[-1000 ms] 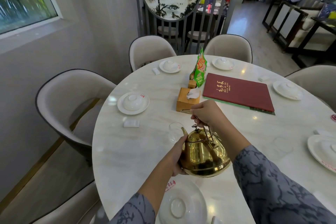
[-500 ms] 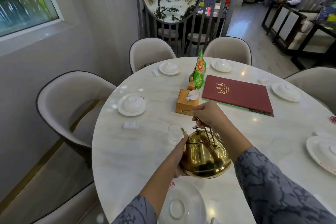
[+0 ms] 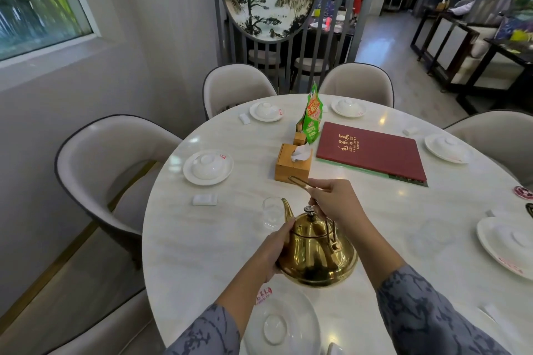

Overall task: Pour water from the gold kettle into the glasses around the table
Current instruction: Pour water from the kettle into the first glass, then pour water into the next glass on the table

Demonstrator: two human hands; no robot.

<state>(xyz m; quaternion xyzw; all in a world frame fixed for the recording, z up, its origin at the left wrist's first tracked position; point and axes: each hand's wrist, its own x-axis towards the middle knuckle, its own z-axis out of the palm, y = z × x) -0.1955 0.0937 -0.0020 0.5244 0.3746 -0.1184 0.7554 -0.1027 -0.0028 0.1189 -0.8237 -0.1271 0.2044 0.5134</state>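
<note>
The gold kettle (image 3: 315, 251) hangs above the near part of the round white marble table (image 3: 225, 239), nearly upright, its spout pointing up and left. My right hand (image 3: 334, 200) grips the thin wire handle over the lid. My left hand (image 3: 274, 249) is pressed against the kettle's left side. A clear glass (image 3: 271, 213) stands on the table just left of the spout tip. A second clear glass (image 3: 432, 235) stands faintly visible to the right.
A wooden tissue box (image 3: 292, 163), a green packet (image 3: 313, 114) and a red menu (image 3: 372, 151) lie mid-table. White plates with upturned bowls (image 3: 208, 166) ring the edge, one (image 3: 281, 326) right under the kettle. Padded chairs (image 3: 112, 170) surround the table.
The kettle has tipped back from a forward lean toward upright, its spout rising. My right hand has swung the handle up over the lid. The left hand stays on the kettle's side.
</note>
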